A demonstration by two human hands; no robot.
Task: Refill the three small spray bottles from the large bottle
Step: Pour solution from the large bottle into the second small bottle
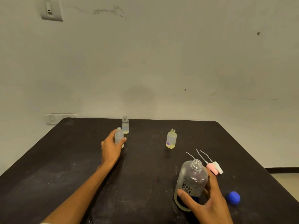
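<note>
My left hand grips a small frosted uncapped bottle standing on the black table. Just behind it stands a second small clear bottle, open at the neck, with pale liquid low inside. A third small bottle, yellowish with a purple flower print, stands open to the right. My right hand holds the large frosted bottle, which has no cap, leans slightly and holds a little pale liquid at its base.
Three spray pump heads with dip tubes, pink and white, lie right of the large bottle. A blue cap lies near the table's right edge. A wall with switch plates stands behind the table.
</note>
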